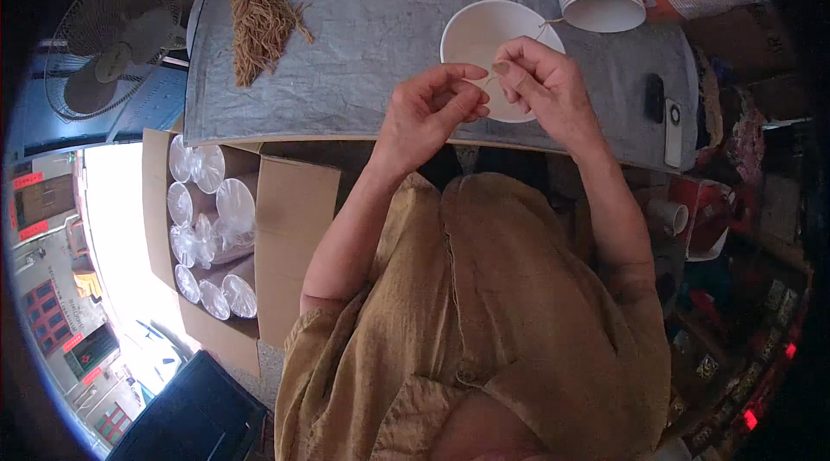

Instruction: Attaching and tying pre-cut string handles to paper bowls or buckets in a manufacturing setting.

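I judge the paper cup (484, 46) light and crushable, its thin string (543, 26) limp, so my left hand (428, 111) and right hand (545, 80) pinch the string with narrowed fingertips near the rim.

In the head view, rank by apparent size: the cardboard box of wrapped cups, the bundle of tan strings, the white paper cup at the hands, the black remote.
1. cardboard box
2. bundle of tan strings
3. white paper cup, partly hidden by the hands
4. black remote
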The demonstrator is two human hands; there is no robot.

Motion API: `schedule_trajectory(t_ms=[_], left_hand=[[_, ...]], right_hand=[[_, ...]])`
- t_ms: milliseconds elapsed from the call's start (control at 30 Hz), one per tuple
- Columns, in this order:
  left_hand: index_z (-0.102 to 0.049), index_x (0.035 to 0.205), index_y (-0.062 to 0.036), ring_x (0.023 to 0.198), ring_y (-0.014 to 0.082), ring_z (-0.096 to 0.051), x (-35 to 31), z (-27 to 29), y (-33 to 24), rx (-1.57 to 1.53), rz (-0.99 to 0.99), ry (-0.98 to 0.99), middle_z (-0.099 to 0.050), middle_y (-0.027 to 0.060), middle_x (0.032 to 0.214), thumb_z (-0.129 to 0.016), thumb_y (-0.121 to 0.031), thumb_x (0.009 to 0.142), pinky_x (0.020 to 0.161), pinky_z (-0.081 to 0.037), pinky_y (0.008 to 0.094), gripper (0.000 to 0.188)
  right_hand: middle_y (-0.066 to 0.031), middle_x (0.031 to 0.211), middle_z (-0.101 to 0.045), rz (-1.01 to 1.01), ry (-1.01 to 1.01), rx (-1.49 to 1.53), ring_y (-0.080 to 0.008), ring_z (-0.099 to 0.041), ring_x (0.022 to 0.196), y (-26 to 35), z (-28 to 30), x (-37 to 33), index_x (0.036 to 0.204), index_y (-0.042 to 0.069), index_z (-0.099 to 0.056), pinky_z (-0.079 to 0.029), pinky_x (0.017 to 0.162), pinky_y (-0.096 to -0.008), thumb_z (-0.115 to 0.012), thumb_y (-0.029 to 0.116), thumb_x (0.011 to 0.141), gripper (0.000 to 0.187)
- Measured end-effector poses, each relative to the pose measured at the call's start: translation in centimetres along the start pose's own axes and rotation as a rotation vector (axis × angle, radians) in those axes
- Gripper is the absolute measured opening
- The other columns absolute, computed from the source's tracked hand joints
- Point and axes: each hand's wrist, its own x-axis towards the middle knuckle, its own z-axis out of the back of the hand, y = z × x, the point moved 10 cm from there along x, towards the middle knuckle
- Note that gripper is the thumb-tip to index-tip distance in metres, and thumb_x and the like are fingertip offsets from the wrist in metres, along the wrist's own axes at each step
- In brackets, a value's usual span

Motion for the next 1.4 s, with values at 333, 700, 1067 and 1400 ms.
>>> schedule_trajectory(t_ms=[333, 700, 1067, 1400], left_hand=[[-0.073, 0.105, -0.0015, 0.069, 0.0065, -0.067, 0.7, 0.6, -1.3, 0.269, 0.078, 0.002, -0.072, 0.0031, 0.083, -0.073, -0.019, 0.094, 0.056, -0.050, 0.0217, 0.021], [-0.073, 0.099, -0.0024, 0.070, 0.0108, -0.067, 0.3, -0.9, -3.5, 0.594, -0.287, 0.073, -0.074, 0.0060, 0.089, -0.072, -0.008, 0.089, 0.063, -0.055, 0.0268, 0.012], [-0.073, 0.104, -0.0007, 0.078, 0.0147, -0.068, 0.4, -0.5, -3.1, 0.297, -0.343, -0.063, -0.073, 0.0061, 0.089, -0.072, -0.013, 0.093, 0.071, -0.054, 0.0278, 0.017], [-0.065, 0.109, -0.0045, 0.087, 0.0145, -0.069, 1.7, 2.2, -1.3, -0.725, -0.202, -0.169, -0.070, 0.0058, 0.099, -0.058, -0.016, 0.103, 0.076, -0.053, 0.0248, 0.014]], right_hand=[[0.0018, 0.077, -0.059, 0.086, 0.117, -0.409, -0.0068, -0.052, 0.069, 1.8, 0.7, -0.2, 0.095, -0.003, -0.063, -0.046, 0.062, -0.0271, -0.065, 0.013, 0.096, 0.016], [0.0045, 0.074, -0.058, 0.114, -0.211, -0.055, -0.0038, -0.048, 0.067, 1.7, 7.5, -1.3, 0.094, -0.001, -0.067, -0.041, 0.061, -0.0222, -0.062, 0.020, 0.099, 0.022], [-0.0071, 0.119, -0.067, 0.461, -0.081, -0.355, -0.0109, -0.064, 0.097, 12.2, 3.3, 0.6, 0.128, 0.005, -0.062, -0.053, 0.084, -0.0267, -0.064, 0.009, 0.094, 0.034], [-0.0144, 0.156, -0.034, 0.412, -0.171, 0.034, -0.0285, -0.032, 0.146, 5.1, 7.6, 0.2, 0.158, 0.004, -0.016, -0.030, 0.117, -0.0438, -0.090, 0.052, 0.066, 0.128]])
